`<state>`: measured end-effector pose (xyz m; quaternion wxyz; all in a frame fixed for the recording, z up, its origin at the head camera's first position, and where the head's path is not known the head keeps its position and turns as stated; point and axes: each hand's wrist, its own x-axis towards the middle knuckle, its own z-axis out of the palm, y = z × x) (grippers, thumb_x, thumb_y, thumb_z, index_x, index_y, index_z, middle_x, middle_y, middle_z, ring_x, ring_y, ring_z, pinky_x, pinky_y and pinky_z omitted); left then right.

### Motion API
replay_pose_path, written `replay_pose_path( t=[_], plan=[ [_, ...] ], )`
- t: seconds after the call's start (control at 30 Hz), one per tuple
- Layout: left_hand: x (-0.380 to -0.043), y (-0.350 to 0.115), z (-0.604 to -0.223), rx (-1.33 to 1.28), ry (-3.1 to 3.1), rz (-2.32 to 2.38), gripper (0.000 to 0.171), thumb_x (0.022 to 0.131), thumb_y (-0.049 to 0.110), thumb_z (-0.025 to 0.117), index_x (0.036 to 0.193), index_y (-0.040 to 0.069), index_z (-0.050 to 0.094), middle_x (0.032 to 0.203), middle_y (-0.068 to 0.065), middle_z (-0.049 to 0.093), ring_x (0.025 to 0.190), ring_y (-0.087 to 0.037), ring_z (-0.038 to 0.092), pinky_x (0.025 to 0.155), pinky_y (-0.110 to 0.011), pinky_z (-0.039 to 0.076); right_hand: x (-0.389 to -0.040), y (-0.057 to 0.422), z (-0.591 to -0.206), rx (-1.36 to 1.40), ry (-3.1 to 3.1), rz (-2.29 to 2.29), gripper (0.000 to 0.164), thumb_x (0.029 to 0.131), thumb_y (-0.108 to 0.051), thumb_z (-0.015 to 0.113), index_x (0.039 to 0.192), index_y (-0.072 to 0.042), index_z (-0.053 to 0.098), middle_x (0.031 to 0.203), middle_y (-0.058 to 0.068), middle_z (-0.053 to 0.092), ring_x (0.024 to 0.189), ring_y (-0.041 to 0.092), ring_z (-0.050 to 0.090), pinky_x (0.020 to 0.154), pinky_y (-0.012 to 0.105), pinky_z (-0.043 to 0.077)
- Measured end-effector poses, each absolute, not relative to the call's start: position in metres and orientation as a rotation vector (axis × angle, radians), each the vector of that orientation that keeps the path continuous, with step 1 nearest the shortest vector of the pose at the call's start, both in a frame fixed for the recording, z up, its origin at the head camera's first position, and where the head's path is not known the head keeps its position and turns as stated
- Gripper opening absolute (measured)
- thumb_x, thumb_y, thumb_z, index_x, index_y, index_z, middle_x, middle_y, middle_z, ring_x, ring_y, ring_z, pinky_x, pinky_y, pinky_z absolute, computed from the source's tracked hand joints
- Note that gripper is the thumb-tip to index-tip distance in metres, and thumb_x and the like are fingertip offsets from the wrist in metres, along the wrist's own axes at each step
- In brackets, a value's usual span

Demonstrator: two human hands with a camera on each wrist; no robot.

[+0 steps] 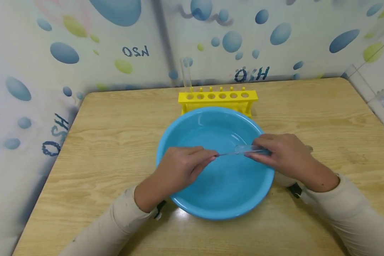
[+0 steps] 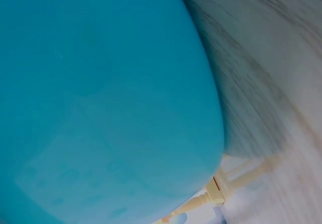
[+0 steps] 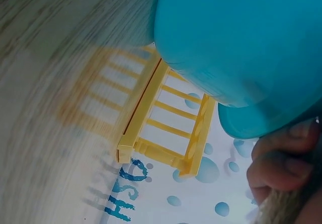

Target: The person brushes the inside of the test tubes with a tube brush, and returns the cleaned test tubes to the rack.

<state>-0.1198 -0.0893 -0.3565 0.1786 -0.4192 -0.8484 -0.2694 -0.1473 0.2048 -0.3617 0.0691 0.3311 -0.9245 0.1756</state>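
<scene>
Over the blue basin (image 1: 216, 202), my right hand (image 1: 286, 154) grips a clear test tube (image 1: 243, 148) lying nearly level, its mouth toward the left. My left hand (image 1: 184, 165) pinches the thin wire handle of a test tube brush (image 1: 228, 154), which runs into the tube. Tan bristles (image 3: 279, 206) show beside the curled right fingers (image 3: 282, 171) in the right wrist view. Most of the tube is hidden by the right hand. Only the basin's outer wall (image 2: 126, 83) and surroundings show in the left wrist view, not the left hand.
Behind the basin stands a yellow test tube rack (image 1: 217, 96), with another clear test tube (image 1: 186, 76) upright in its leftmost hole. Everything stands on a wood-grain table (image 1: 121, 124). A wall covering (image 1: 92, 42) with blue and green spots rises at the back and left.
</scene>
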Motion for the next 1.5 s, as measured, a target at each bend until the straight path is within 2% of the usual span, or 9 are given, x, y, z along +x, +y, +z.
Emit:
replay_pose_path(
  t=[0.23, 0.37, 0.63, 0.83, 1.0, 1.23, 1.5],
  plan=[
    [-0.1206, -0.0870, -0.3551, -1.206, -2.409, -0.753, 0.014, 0.097, 0.018, 0.066, 0.107, 0.013, 0.073, 0.078, 0.005, 0.070, 0.061, -0.003, 0.057, 0.057, -0.013, 0.045, -0.1477, 0.2075, -0.3623, 1.020, -2.742, 0.523, 0.020, 0.080, -0.026, 0.084, 0.091, -0.013, 0.074, 0.081, -0.002, 0.072, 0.065, 0.006, 0.064, 0.055, 0.019, 0.050],
    [-0.1206, -0.0857, -0.3536, -1.211, -2.414, -0.729, 0.013, 0.096, 0.020, 0.068, 0.106, 0.014, 0.073, 0.080, 0.005, 0.071, 0.064, -0.004, 0.061, 0.058, -0.014, 0.047, -0.1484, 0.2085, -0.3625, 1.040, -2.700, 0.529, 0.020, 0.078, -0.025, 0.084, 0.091, -0.013, 0.074, 0.082, -0.002, 0.072, 0.067, 0.008, 0.066, 0.056, 0.021, 0.051],
    [-0.1190, -0.0849, -0.3533, -1.175, -2.388, -0.645, 0.017, 0.093, 0.023, 0.072, 0.107, 0.014, 0.073, 0.080, 0.005, 0.072, 0.065, -0.006, 0.065, 0.058, -0.018, 0.051, -0.1488, 0.2071, -0.3615, 1.082, -2.678, 0.489, 0.018, 0.080, -0.025, 0.083, 0.089, -0.014, 0.072, 0.080, -0.002, 0.070, 0.062, 0.005, 0.060, 0.053, 0.019, 0.048],
    [-0.1171, -0.0857, -0.3552, -1.130, -2.279, -0.550, 0.017, 0.092, 0.023, 0.074, 0.107, 0.015, 0.073, 0.074, 0.004, 0.068, 0.055, -0.006, 0.057, 0.052, -0.018, 0.047, -0.1488, 0.2056, -0.3616, 1.079, -2.723, 0.468, 0.019, 0.082, -0.027, 0.081, 0.091, -0.014, 0.072, 0.082, -0.002, 0.071, 0.063, 0.005, 0.060, 0.054, 0.020, 0.048],
    [-0.1171, -0.0863, -0.3553, -1.133, -2.202, -0.479, 0.020, 0.087, 0.017, 0.079, 0.106, 0.016, 0.074, 0.072, 0.004, 0.065, 0.051, -0.007, 0.053, 0.049, -0.018, 0.045, -0.1496, 0.2058, -0.3608, 1.070, -2.724, 0.494, 0.019, 0.081, -0.026, 0.082, 0.091, -0.014, 0.073, 0.082, -0.002, 0.071, 0.064, 0.005, 0.062, 0.055, 0.020, 0.049],
    [-0.1150, -0.0877, -0.3555, -1.116, -2.163, -0.302, 0.021, 0.092, 0.007, 0.070, 0.110, 0.017, 0.074, 0.073, 0.002, 0.064, 0.050, -0.009, 0.052, 0.049, -0.020, 0.047, -0.1491, 0.2057, -0.3610, 1.054, -2.735, 0.525, 0.018, 0.080, -0.025, 0.083, 0.091, -0.014, 0.073, 0.083, -0.001, 0.072, 0.066, 0.007, 0.065, 0.055, 0.019, 0.050],
    [-0.1149, -0.0871, -0.3525, -1.119, -2.237, -0.345, 0.016, 0.093, 0.013, 0.071, 0.109, 0.016, 0.075, 0.074, 0.004, 0.069, 0.053, -0.008, 0.056, 0.051, -0.020, 0.049, -0.1491, 0.2056, -0.3602, 1.027, -2.778, 0.550, 0.017, 0.082, -0.026, 0.082, 0.092, -0.014, 0.074, 0.085, -0.001, 0.073, 0.066, 0.006, 0.064, 0.055, 0.018, 0.049]
  ],
)
